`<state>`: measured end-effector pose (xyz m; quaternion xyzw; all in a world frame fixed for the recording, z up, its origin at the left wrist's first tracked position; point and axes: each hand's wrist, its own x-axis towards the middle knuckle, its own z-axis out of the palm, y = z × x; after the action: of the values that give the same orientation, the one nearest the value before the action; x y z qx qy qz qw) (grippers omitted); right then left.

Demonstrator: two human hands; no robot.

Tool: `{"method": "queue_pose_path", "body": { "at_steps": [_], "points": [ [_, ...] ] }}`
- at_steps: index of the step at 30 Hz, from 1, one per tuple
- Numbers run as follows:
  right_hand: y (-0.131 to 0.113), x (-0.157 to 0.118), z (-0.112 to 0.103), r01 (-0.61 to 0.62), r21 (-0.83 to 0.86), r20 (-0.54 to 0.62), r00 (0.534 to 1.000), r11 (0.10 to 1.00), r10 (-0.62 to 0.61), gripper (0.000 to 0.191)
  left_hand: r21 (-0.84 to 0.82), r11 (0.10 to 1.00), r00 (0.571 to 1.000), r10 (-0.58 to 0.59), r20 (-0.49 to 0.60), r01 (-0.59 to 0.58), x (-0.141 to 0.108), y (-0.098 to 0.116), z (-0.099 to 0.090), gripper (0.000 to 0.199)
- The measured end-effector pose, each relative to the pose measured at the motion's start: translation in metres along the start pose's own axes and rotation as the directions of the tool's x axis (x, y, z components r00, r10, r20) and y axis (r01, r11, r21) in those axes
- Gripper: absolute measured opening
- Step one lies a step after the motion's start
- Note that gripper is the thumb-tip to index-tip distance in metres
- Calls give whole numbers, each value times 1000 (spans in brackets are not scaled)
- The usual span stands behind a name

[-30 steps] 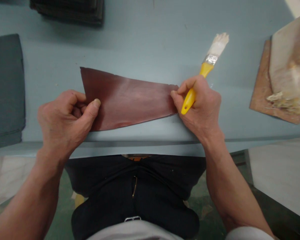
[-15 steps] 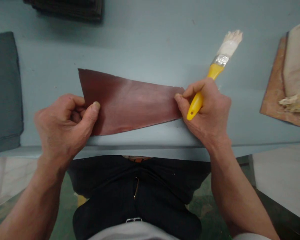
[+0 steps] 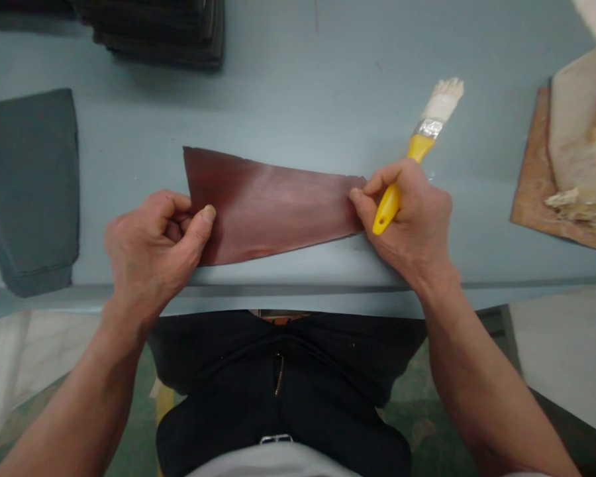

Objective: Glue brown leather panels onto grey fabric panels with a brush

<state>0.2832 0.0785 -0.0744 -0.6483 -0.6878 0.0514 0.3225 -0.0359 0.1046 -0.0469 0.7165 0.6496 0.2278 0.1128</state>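
A tapered reddish-brown piece that looks like leather (image 3: 278, 205) spans the space between my hands, close to the table's near edge. Its wide left end is pinched between the thumb and fingers of my left hand (image 3: 153, 238). My right hand (image 3: 417, 218) pinches the narrow end with thumb and forefinger. That same hand also grips a paintbrush (image 3: 422, 146) by its yellow handle, the pale bristles pointing away and to the right. My fingertips beneath the piece are hidden.
Dark grey tapered pieces (image 3: 34, 192) lie stacked at the left. A tall dark stack (image 3: 163, 30) stands at the back left. On the right, a brown board (image 3: 529, 185) bears a pale container with crusted, dried material (image 3: 583, 205). The blue-grey table (image 3: 302, 99) ends just before my body.
The view has shifted, so the stacks at the left show farther right and lower. Both hands keep the same hold on the leather piece, and the paintbrush stays in my right hand.
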Motion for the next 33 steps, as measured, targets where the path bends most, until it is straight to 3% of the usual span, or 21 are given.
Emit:
{"method": "queue_pose_path", "body": {
  "at_steps": [13, 19, 26, 33],
  "points": [
    [3, 2, -1, 58, 113, -22, 998, 992, -56, 10, 31, 998, 998, -55, 7, 55, 3, 1, -4, 28],
    [2, 2, -3, 89, 27, 23, 996, 996, -90, 12, 69, 996, 999, -52, 16, 51, 2, 4, -4, 31],
    [12, -2, -19, 15, -96, 72, 997, 995, -8, 15, 57, 995, 997, -80, 14, 79, -3, 1, -4, 34],
    [12, -4, -33, 15, -116, -89, 996, 993, -26, 12, 54, 996, 998, -66, 18, 65, 1, 1, -5, 34]
  ]
}}
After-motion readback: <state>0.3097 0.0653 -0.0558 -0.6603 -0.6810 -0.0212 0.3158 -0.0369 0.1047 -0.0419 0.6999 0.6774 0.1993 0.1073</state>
